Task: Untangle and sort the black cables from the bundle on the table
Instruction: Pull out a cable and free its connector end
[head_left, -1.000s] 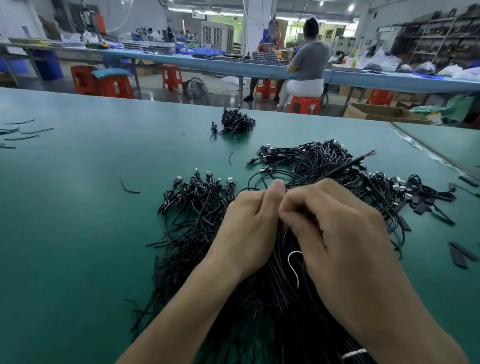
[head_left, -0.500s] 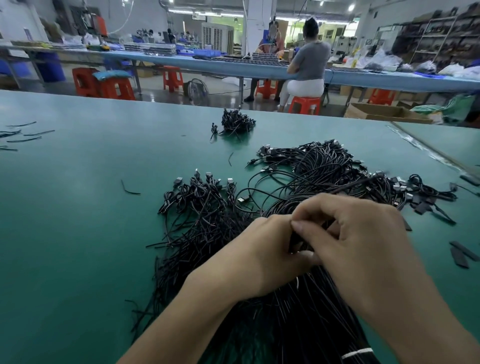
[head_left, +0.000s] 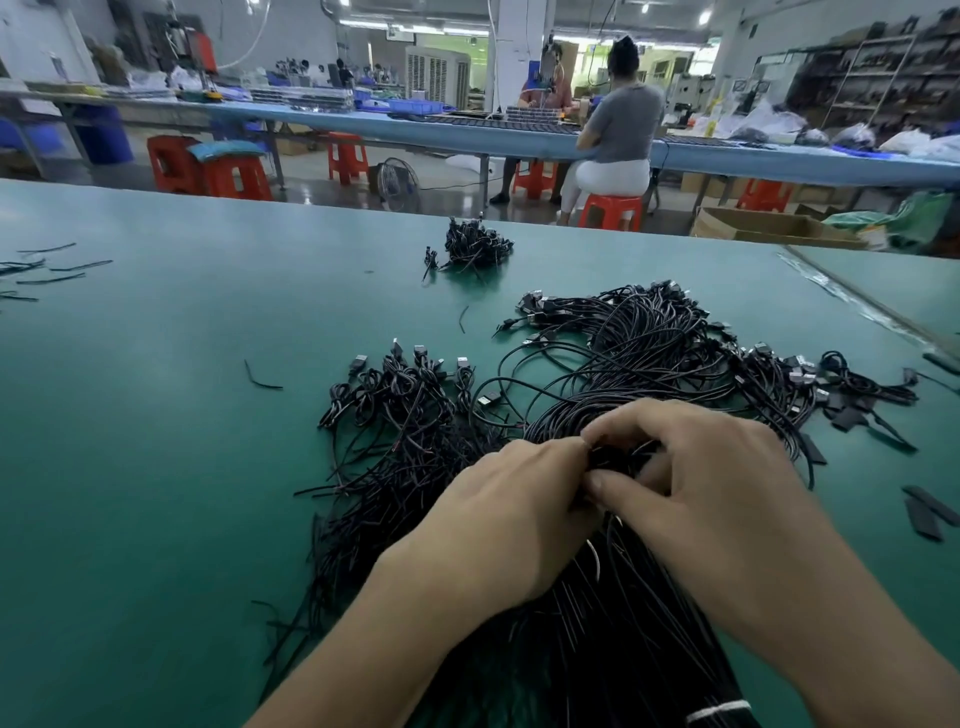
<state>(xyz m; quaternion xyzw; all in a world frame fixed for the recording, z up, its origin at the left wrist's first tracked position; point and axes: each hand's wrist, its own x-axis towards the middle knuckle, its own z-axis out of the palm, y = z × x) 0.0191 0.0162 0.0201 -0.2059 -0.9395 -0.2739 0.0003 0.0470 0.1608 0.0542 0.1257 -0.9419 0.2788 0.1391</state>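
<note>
Wide green counter (head_left: 156, 467) up front, with a tangled bundle of thin black cables (head_left: 649, 364) heaped at its near middle. Over the heap the left hand (head_left: 509, 519), knuckles up and fingers curled, meets the right hand (head_left: 727, 499). Both pinch strands at the fingertips, forearms angling in from below.

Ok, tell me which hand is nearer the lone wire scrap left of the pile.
Left. The left hand is right of the wire scrap, closer to the camera; the right hand lies farther right.
</note>
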